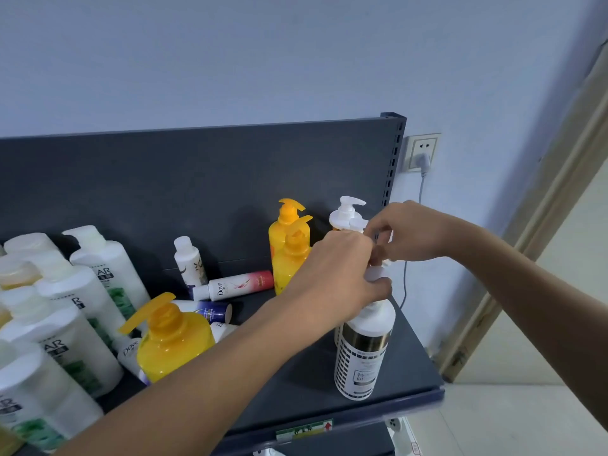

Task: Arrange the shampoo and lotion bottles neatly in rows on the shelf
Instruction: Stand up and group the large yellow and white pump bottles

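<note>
A white pump bottle with a gold band and black pattern stands near the front right of the dark shelf. My left hand grips its neck and pump collar. My right hand pinches the pump head just above, fingers closed on it. Behind them stand more white pump bottles, partly hidden by my hands. Two yellow pump bottles stand one behind the other at the back. A third yellow pump bottle stands mid-shelf.
Several white Clear bottles fill the left side in rows. Small Dove bottles lie on their sides mid-shelf, and a small white bottle leans on the back panel. A wall socket with a plugged-in cable is to the right.
</note>
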{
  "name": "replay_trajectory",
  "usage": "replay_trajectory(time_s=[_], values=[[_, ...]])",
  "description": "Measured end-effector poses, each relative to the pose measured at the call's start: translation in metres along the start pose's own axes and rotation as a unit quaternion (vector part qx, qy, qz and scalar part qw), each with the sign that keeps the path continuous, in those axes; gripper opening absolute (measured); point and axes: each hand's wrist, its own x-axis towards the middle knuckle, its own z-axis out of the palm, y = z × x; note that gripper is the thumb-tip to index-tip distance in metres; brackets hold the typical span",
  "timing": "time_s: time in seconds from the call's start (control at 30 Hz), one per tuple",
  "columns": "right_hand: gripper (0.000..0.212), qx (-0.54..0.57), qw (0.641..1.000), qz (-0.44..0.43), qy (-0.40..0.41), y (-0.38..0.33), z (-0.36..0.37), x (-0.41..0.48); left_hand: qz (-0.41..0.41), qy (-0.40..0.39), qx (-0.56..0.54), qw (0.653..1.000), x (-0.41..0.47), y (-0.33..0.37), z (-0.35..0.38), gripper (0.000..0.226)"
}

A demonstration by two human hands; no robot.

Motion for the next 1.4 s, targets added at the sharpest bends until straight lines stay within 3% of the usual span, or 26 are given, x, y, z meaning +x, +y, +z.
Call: replay_trajectory(time_s=[0.27,0.43,0.6,0.77,1.0,1.23,1.4], values=[[0.030,-0.014,0.998,-0.010,0.061,-0.023,-0.015,0.006,-0.007,-0.016,-0.009,1.000,-0.010,-0.005,-0.013,0.038],[0.027,-0.001,0.992,-0.075,0.102,-0.053,-0.019,0.019,-0.057,0.028,0.121,0.991,-0.043,-0.040,-0.060,0.042],[0.034,-0.046,0.982,-0.148,0.107,-0.080,-0.010,0.049,-0.169,0.040,0.263,0.949,-0.098,-0.086,-0.114,0.061],[0.048,-0.119,0.979,-0.154,0.053,-0.090,0.000,0.082,-0.257,0.000,0.221,0.941,-0.125,-0.109,-0.109,0.058],[0.050,-0.151,0.976,-0.155,-0.024,-0.082,0.010,0.103,-0.286,0.051,0.187,0.938,-0.138,-0.124,-0.097,0.040],[0.039,-0.150,0.976,-0.159,-0.012,-0.082,0.016,0.104,-0.282,0.063,0.194,0.938,-0.128,-0.113,-0.091,0.033],[0.043,-0.158,0.977,-0.141,0.007,-0.087,0.019,0.106,-0.260,0.062,0.198,0.943,-0.118,-0.101,-0.080,0.034]])
